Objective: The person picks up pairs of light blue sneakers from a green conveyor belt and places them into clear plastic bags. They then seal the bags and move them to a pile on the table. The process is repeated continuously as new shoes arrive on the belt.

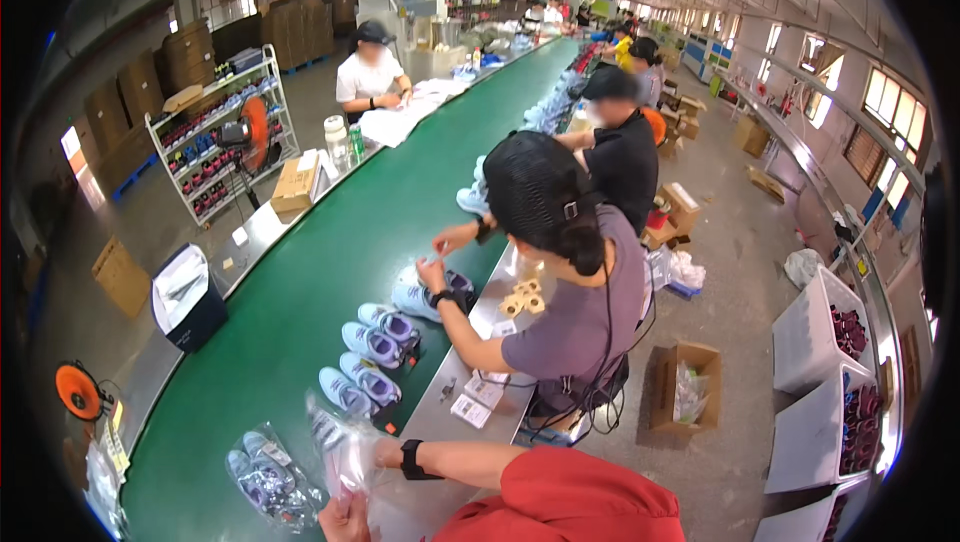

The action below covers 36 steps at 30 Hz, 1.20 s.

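Note:
Over the near edge of a green conveyor belt, a crumpled clear plastic bag [345, 442] is between my two hands, blurred. My left hand [346, 518] is closed on its lower end. My right hand [386, 455], below a black wristband, grips its side; the plastic partly covers those fingers. Whether anything is inside the bag I cannot tell. Just left of it on the belt lies a pair of light blue shoes [262, 472] in clear plastic. Beyond the bag stand several unwrapped light blue shoes [370, 345] with purple linings, in pairs along the belt's right side.
A co-worker in a grey-purple shirt [590, 322] works over shoes right ahead. Printed cards [478, 400] lie on the metal ledge [440, 427]. Across the belt [270, 342] are a dark bin [188, 297] and an orange fan [80, 391]. An open carton [688, 387] stands on the floor.

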{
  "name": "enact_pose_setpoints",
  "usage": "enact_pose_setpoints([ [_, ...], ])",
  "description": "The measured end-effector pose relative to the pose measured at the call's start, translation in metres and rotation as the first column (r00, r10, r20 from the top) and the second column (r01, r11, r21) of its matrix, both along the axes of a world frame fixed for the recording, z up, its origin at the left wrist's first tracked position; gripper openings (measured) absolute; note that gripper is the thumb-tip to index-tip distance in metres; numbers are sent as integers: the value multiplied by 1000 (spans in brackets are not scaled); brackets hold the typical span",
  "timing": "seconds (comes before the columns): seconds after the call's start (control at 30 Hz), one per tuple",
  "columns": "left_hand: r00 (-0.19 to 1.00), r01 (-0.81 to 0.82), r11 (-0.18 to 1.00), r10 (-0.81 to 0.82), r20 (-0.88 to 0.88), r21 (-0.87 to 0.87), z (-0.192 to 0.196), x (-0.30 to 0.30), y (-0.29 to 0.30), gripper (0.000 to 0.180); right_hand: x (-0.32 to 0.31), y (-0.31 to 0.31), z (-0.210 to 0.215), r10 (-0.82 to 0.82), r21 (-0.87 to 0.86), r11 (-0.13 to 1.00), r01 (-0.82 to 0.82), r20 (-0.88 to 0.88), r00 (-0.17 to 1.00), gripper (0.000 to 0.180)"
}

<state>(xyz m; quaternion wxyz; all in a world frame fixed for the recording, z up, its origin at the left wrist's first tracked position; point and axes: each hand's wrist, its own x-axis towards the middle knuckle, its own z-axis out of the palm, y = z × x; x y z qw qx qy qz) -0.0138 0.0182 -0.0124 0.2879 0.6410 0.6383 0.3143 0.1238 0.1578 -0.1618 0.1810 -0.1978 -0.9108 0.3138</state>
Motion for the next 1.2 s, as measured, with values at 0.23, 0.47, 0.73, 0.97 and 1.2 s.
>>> enact_pose_setpoints([
  [0.23, 857, -512, 841, 488, 162, 176, 5, -58, 45, 17, -57, -32, 83, -60, 63, 997, 46, 238, 970, 23],
  [0.47, 764, -604, 796, 563, 315, 43, 16, -81, 54, 14, 6, 34, 99, -449, -127, 890, 438, -76, 890, 32],
  [0.73, 714, -606, 793, 578, 394, -64, 1, -78, 66, 12, -13, 82, -19, -467, 223, 883, 414, 511, 722, 48],
  [0.97, 601, -692, 697, 701, 384, -188, -15, -91, 60, 15, 1, 108, 24, -534, -240, 761, 603, 298, 791, 45],
  [1.2, 528, -622, 753, 607, 595, -216, -21, -69, 82, 16, 67, 63, 132, -728, -960, 95, -264, -248, 640, 91],
])
